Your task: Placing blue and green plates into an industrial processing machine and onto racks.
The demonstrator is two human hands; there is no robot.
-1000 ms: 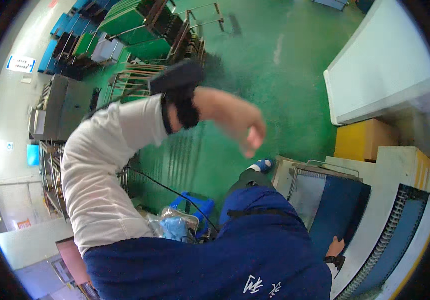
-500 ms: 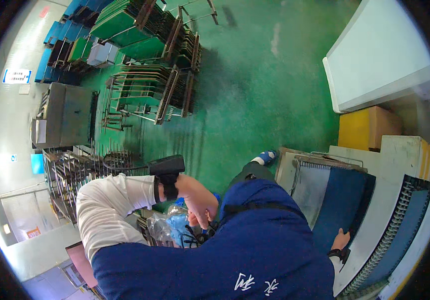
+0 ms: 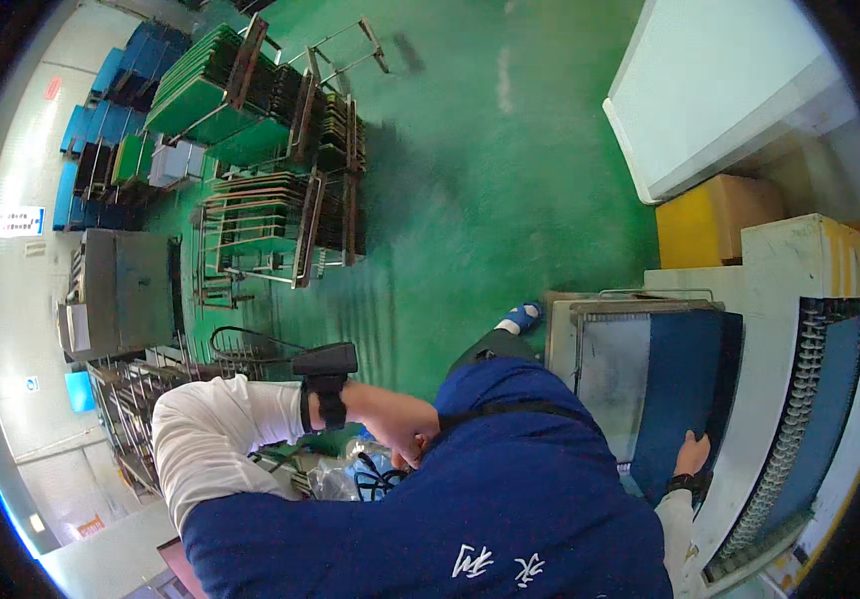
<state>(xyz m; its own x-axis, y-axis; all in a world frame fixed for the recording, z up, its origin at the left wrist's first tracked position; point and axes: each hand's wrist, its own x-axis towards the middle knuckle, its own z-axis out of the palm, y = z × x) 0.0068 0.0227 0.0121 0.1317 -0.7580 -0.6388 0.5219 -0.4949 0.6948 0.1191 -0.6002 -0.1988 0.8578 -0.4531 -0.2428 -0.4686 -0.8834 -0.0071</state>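
My left hand (image 3: 405, 431) is at the waist of my blue apron (image 3: 510, 479), its fingers bent inward and partly hidden by the cloth. What they hold, if anything, does not show. Just below that hand are black cords (image 3: 378, 477) and crumpled clear plastic (image 3: 332, 479) with light blue material. My right hand (image 3: 692, 455) rests on the dark blue surface (image 3: 678, 389) of a low machine at my right. Its short visible fingers are slightly apart, and I see nothing in them.
Racks of green boards (image 3: 260, 215) stand at the far left. Nearer are a grey metal cabinet (image 3: 130, 290) and a metal rod rack (image 3: 140, 409). To the right are a yellow box (image 3: 690, 230), a large white panel (image 3: 730, 90) and a conveyor with a coiled edge (image 3: 785, 429).
The whole view has shifted, with the racks now further left and lower. My left hand has drawn closer against the apron. My right hand stays on the dark blue surface.
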